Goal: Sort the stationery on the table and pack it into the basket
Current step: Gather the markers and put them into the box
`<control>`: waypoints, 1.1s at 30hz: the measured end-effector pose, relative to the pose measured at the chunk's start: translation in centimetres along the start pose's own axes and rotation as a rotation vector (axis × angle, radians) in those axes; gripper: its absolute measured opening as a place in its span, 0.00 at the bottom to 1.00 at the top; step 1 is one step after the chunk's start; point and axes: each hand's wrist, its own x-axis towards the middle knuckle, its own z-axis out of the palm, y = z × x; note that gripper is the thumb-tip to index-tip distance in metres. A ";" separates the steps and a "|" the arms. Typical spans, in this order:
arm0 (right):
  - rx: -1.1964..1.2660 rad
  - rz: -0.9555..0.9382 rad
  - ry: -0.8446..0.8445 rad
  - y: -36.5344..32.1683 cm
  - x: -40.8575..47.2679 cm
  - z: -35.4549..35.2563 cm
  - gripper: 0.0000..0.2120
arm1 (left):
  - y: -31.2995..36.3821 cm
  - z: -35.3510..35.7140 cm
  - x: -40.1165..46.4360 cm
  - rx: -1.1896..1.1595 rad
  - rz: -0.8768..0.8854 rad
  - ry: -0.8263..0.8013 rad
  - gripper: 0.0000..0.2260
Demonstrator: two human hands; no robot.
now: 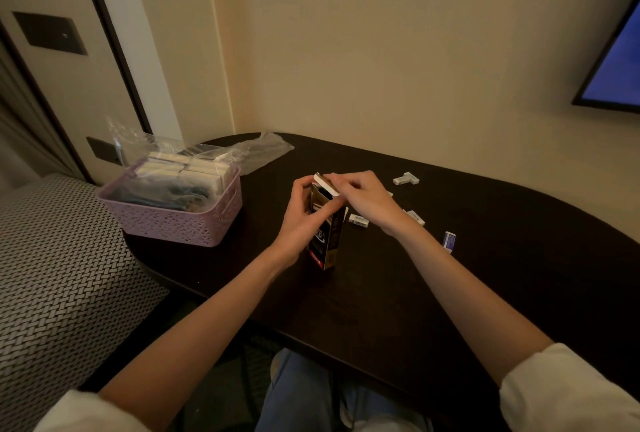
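A tall dark box [327,241] with gold print stands upright on the dark table [450,293]. My left hand [301,216] grips its side. At the box's open top my right hand [363,199] pinches the white lid flap [327,183]. Small white erasers lie on the table behind and to the right: a pair [406,179], one [358,220], another [415,216] and a blue-sleeved one [449,241]. The lilac lattice basket [166,223] stands at the table's left end with packed boxes and plastic bags inside.
A crumpled clear plastic bag [263,151] lies behind the basket. A patterned seat [52,275] adjoins the table on the left. A lit screen [616,67] hangs on the right wall. My knees are below the table's near edge.
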 end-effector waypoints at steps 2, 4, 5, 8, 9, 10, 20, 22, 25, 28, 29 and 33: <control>-0.020 -0.037 -0.003 0.0 0.0 0.2 0.14 | -0.1 -0.3 0.1 0.059 0.034 0.008 0.23; -0.057 -0.061 0.003 0.1 0.1 0.2 0.14 | -0.1 -0.6 0.3 0.105 0.071 0.009 0.24; -0.074 -0.065 0.004 0.1 0.2 0.2 0.14 | -0.1 -0.7 0.4 0.120 0.083 0.004 0.25; -0.109 -0.064 0.003 0.1 0.2 0.0 0.15 | -0.5 -1.1 0.6 0.158 0.119 -0.023 0.30; -0.121 -0.066 0.003 0.1 0.2 -0.1 0.15 | -0.6 -1.2 0.7 0.172 0.124 -0.028 0.32; -0.137 -0.072 0.004 0.0 0.2 -0.2 0.14 | -0.7 -1.2 0.7 0.180 0.120 -0.030 0.33; -0.235 -0.093 0.028 -0.7 1.0 -0.8 0.10 | -1.3 -1.2 0.9 0.226 0.086 -0.005 0.33; -0.247 -0.085 0.049 -0.6 1.1 -0.7 0.10 | -1.3 -1.1 0.8 0.237 0.096 -0.001 0.33; -0.257 -0.083 0.054 -0.3 1.0 -0.4 0.11 | -1.4 -1.0 0.9 0.245 0.106 0.005 0.33; -0.289 -0.097 0.075 0.0 0.7 0.0 0.12 | -1.5 -0.8 0.9 0.255 0.117 0.013 0.34; -0.310 -0.100 0.082 0.0 0.6 0.1 0.12 | -1.5 -0.8 0.9 0.259 0.121 0.015 0.34; -0.447 -0.115 0.084 0.2 0.5 0.6 0.13 | -1.6 -0.6 0.9 0.270 0.132 0.022 0.32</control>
